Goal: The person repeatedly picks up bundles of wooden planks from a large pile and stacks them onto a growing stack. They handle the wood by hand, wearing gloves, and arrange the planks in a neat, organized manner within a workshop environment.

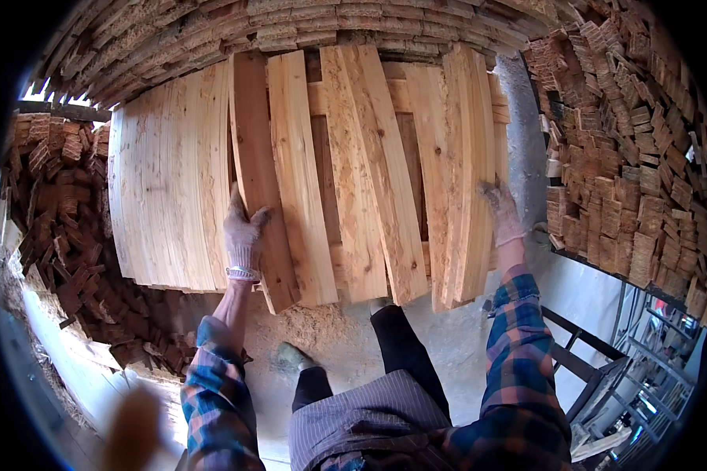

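My left hand (245, 237), in a knit glove, grips the left edge of a darker reddish board (258, 169). Its fingers reach into the gap beside that board, while the thumb lies over the top. At the far right of the row, my gloved right hand (504, 210) holds the outer edge of a light wooden board (476, 177), its fingers partly hidden. Between my hands lie more rough-edged boards, among them a light board (300, 173) and a slanted board (381, 165). They rest loosely with gaps, across crosswise boards (401, 96) beneath.
Close-set boards (169, 177) form a flat layer at left. Stacked wood (306, 23) lines the far side. Piles of short wood pieces stand at left (63, 212) and right (613, 157). A dark metal frame (589, 345) is at lower right, and sawdust (314, 334) covers the floor near my feet.
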`<state>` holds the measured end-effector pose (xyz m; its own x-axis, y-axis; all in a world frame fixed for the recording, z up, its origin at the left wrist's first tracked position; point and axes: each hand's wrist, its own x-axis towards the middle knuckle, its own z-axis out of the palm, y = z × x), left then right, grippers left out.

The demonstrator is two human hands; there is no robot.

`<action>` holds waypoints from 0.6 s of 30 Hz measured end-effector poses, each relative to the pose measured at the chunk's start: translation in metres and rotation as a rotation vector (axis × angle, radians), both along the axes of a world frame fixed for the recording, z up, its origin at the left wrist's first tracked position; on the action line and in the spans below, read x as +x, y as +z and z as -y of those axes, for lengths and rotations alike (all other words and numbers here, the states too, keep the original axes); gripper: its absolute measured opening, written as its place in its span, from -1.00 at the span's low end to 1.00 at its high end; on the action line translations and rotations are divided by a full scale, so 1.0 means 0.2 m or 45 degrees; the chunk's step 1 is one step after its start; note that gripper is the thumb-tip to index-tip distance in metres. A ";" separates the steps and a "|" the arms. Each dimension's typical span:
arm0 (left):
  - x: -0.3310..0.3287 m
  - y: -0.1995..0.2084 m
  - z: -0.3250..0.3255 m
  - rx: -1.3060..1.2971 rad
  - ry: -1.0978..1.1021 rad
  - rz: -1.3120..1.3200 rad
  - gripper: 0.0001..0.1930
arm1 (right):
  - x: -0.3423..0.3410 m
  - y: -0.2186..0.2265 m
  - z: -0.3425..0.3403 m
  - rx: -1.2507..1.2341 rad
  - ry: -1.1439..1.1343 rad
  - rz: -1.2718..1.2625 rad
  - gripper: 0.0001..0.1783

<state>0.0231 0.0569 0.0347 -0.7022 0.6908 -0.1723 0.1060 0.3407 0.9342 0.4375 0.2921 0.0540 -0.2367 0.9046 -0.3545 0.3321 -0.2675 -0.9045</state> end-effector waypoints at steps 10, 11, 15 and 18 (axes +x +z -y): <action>0.18 0.13 -0.13 -0.346 -0.349 -1.080 -0.33 | 0.15 -0.10 -0.11 -0.045 0.074 -0.019 -0.40; 0.28 0.14 -0.24 -0.089 -0.304 -1.137 -0.33 | 0.18 -0.11 -0.10 -0.069 0.022 0.015 -0.39; 0.72 0.06 -0.55 -0.489 -0.686 -1.287 0.08 | -0.17 0.18 -0.04 -0.152 -0.043 -0.029 -0.39; 0.87 0.12 -0.68 -0.644 -0.914 -1.207 0.04 | -0.03 0.12 -0.07 -0.173 -0.163 -0.229 -0.38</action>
<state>0.1969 0.1939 0.0596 -0.1946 0.9668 -0.1656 0.9581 0.2235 0.1790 0.4311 0.3058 0.0778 -0.1933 0.8782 -0.4374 0.1244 -0.4203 -0.8988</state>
